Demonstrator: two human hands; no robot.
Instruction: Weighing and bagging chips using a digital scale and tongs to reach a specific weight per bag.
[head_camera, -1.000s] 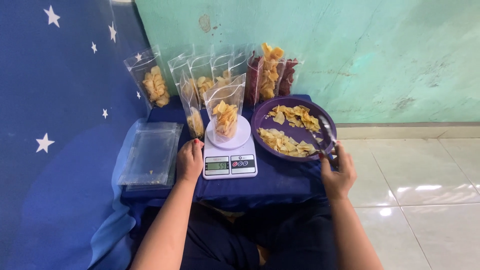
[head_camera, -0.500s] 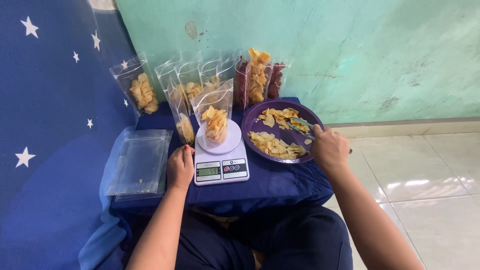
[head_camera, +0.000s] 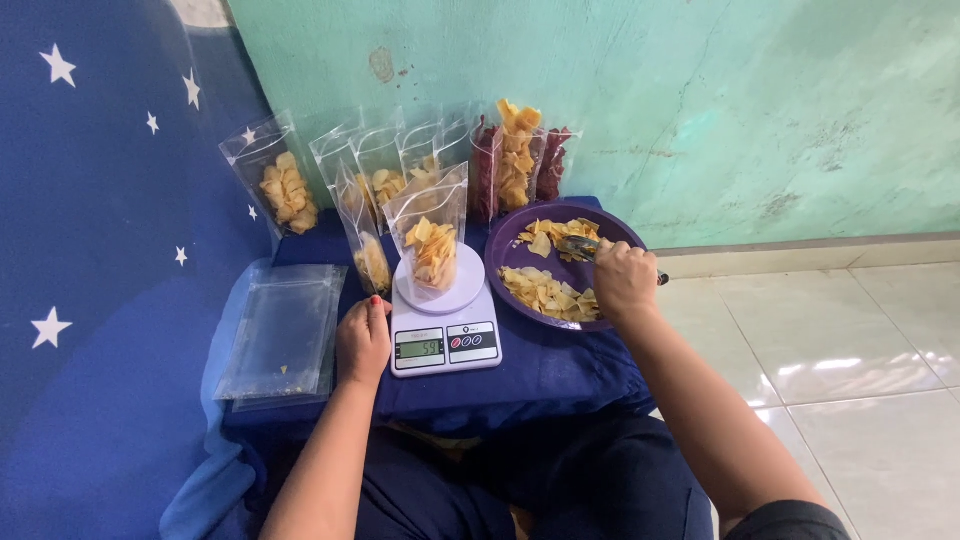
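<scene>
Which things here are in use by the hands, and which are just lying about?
In use: right hand with metal tongs over purple plate of yellow chips; clear pouch of chips on white digital scale; left hand beside it.

Lying about: stack of empty clear pouches; filled pouches at the wall.

A corner of a home used for small-scale snack packing. A tiled floor (head_camera: 830, 340) meets a worn, stained green plaster wall (head_camera: 700, 110), with a star-printed blue cloth (head_camera: 100, 200) hung at the side. On a low blue-draped table (head_camera: 560, 375) stand a digital kitchen scale (head_camera: 445, 330), filled clear chip pouches (head_camera: 400, 175) along its back edge, and empty pouches (head_camera: 282, 335) by its left edge.
</scene>
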